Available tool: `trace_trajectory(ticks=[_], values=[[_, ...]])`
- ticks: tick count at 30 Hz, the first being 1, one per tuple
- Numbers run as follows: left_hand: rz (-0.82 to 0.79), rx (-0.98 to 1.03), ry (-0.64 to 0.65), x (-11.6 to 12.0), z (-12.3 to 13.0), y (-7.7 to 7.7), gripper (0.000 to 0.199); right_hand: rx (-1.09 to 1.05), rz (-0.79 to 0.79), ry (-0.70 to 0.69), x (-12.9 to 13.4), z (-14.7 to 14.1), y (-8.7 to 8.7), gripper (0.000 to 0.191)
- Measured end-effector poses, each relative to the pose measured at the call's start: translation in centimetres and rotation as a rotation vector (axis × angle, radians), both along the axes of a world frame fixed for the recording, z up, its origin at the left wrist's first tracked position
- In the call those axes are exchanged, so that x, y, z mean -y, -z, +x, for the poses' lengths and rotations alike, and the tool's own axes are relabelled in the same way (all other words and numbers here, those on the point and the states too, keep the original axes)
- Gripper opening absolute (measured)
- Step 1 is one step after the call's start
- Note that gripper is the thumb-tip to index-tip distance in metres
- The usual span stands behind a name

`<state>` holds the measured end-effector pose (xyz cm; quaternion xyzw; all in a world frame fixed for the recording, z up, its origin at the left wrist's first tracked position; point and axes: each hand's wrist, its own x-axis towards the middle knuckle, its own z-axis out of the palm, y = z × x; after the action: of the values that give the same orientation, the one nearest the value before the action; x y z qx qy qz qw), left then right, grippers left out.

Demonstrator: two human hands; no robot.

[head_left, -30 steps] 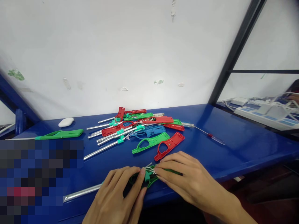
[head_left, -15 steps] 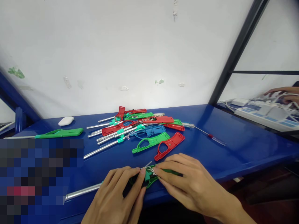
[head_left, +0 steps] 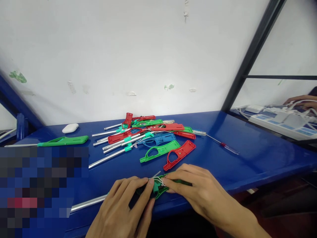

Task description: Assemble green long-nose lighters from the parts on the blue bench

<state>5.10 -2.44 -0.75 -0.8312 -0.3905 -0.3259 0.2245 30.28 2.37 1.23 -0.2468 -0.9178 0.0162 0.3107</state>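
Observation:
An opened green long-neck lighter (head_left: pixel 161 191) lies near the table's front edge, its metal tube (head_left: pixel 89 203) pointing left. White wires (head_left: pixel 158 179) loop over the top of its handle, beside a teal trigger piece. My left hand (head_left: pixel 123 201) is closed around the tube end of the handle, thumb and index finger pinched by the wires. From the right, my right hand (head_left: pixel 195 185) grips the handle's other end, fingertips pressed at the wires. My fingers cover much of the handle's inside.
Behind lie several lighter tubes (head_left: pixel 121 143) and shells, including a green shell (head_left: pixel 160 151) and a red shell (head_left: pixel 180 155). A screwdriver (head_left: pixel 229 147) lies right of them. At left are a green lighter (head_left: pixel 64 141) and a white case (head_left: pixel 70 128). A power strip (head_left: pixel 282 125) lies far right.
My right hand's fingers have shifted slightly, its lower fingers drawing in under the palm. My left hand and the lighter stay nearly in place.

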Motion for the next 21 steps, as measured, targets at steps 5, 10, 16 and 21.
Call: trace_trajectory(ticks=[5, 10, 16, 21], values=[[-0.013, 0.000, 0.006, 0.1, -0.2, -0.3, 0.031, 0.017, -0.008, 0.009, 0.4, -0.2, -0.3, 0.025], [-0.019, -0.001, 0.009, 0.1, -0.1, -0.6, 0.033, 0.121, 0.129, 0.086, 1.0, -0.1, -0.2, 0.027], [-0.007, -0.004, 0.005, -0.2, 0.0, -0.3, 0.033, 0.182, 0.142, 0.092, 1.2, 0.0, -0.1, 0.031], [0.006, -0.019, 0.001, 0.0, -0.2, -0.4, 0.033, 0.021, 0.055, 0.122, 1.0, -0.1, 0.4, 0.026]])
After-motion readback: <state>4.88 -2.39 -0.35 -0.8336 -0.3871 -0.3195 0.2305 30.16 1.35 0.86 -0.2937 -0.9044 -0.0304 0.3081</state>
